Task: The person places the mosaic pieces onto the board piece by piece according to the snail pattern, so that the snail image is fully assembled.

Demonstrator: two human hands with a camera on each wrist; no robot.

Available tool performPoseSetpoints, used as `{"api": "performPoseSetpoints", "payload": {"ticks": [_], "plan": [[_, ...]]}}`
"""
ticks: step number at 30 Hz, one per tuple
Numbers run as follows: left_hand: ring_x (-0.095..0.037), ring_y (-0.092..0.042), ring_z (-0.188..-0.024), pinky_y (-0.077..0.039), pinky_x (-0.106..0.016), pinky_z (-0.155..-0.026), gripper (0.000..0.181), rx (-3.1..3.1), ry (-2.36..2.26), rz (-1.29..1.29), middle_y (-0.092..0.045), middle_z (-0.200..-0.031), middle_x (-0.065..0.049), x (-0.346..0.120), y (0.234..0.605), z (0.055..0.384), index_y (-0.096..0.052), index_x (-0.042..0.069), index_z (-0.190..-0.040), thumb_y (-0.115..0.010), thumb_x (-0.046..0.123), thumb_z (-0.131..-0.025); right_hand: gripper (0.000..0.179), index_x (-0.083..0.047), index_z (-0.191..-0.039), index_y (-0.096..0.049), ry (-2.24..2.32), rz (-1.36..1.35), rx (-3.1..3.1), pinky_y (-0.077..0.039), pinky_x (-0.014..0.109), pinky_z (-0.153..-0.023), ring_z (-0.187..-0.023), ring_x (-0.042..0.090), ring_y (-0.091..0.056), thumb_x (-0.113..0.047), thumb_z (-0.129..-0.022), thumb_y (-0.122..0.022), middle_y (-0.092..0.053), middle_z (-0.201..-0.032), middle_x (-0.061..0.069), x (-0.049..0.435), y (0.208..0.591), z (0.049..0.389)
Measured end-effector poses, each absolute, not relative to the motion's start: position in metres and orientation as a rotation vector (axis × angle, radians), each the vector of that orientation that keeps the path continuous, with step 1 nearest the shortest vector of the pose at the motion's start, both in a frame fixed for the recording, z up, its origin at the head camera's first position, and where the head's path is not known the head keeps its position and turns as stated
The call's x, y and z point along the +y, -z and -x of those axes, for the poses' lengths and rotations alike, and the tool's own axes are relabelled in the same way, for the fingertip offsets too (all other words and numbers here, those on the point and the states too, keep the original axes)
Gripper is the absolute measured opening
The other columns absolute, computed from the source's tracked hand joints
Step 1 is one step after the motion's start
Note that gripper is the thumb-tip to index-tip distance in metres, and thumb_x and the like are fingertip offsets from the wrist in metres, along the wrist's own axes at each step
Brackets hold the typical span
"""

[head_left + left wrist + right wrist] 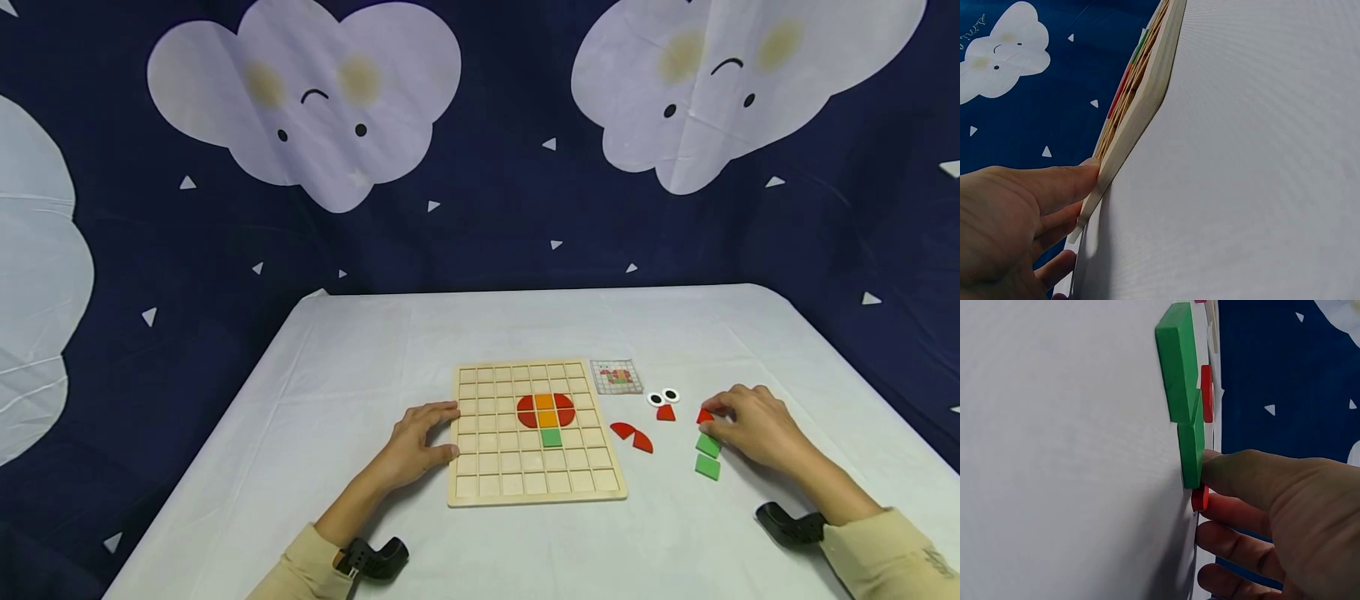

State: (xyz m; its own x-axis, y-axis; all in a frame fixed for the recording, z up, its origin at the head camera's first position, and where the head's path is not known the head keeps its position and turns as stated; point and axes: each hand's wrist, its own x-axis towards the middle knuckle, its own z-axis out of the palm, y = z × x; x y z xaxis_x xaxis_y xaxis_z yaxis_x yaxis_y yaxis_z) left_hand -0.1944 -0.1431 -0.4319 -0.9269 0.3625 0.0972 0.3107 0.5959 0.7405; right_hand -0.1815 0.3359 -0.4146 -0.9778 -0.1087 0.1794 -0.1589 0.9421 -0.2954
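Far left we've got the dark blue backdrop (210, 242) with white clouds, running across the whole far side behind the white table (375, 333). Near left, a tan sleeve (300, 567) and a black wrist device (382, 558). Then the left hand (418, 437): thumb and fingers apart, extended and relaxed, tips touching the left edge of the wooden grid board (536, 502). The board lies flat around the middle of the table.

Pieces we see on its right half, left to right: two red quarter-rounds (527, 403), a column of two orange squares (548, 419) with a green square (551, 437) on the near side, two more red quarter-rounds. Just right of the board's far corner, a picture card (617, 380). Nearer, two loose red quarters (642, 442), close together; we can't tell if they touch. Further right, two eye discs (671, 395) with a small red piece (665, 413) just on their near side.

Next, the red wedge (705, 415), pinched between thumb and index of the right hand (761, 429), at the table's right. Two loose green tiles (707, 467) sit in line on its near side.
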Motion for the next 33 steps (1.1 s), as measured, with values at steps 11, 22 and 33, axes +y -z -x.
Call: {"api": "performPoseSetpoints", "payload": {"ticks": [11,22,33], "plan": [[-0.031,-0.035,-0.131,-0.018,-0.057,-0.108,0.051,2.747,-1.259,-0.584,-0.049,-0.142,-0.003,-0.143,0.432,0.196,-0.057,0.008,-0.129,-0.073,0.017,-0.081,0.029,-0.002,-0.098,-0.07,-0.507,-0.2,-2.931,-0.031,0.039,-0.07,-0.085,0.029,-0.049,-0.021,-0.076,-0.074,-0.064,-0.09,0.013,0.331,0.414,0.183],[-0.03,-0.035,-0.131,-0.018,-0.056,-0.108,0.051,2.745,-1.271,-0.569,-0.049,-0.142,-0.002,-0.142,0.433,0.196,-0.057,0.008,-0.129,-0.073,0.017,-0.081,0.027,-0.005,-0.102,-0.071,-0.604,-0.267,-2.923,-0.033,0.039,-0.075,-0.092,0.027,-0.049,-0.019,-0.079,-0.072,-0.066,-0.096,0.01,0.294,0.394,0.185],[-0.031,-0.035,-0.132,-0.018,-0.057,-0.108,0.05,2.755,-1.263,-0.577,-0.049,-0.142,-0.003,-0.143,0.433,0.194,-0.057,0.009,-0.128,-0.073,0.016,-0.081,0.023,-0.012,-0.099,-0.072,-0.655,-0.422,-2.898,-0.035,0.035,-0.076,-0.09,0.019,-0.047,-0.02,-0.078,-0.074,-0.065,-0.096,0.002,0.241,0.395,0.187]]}}
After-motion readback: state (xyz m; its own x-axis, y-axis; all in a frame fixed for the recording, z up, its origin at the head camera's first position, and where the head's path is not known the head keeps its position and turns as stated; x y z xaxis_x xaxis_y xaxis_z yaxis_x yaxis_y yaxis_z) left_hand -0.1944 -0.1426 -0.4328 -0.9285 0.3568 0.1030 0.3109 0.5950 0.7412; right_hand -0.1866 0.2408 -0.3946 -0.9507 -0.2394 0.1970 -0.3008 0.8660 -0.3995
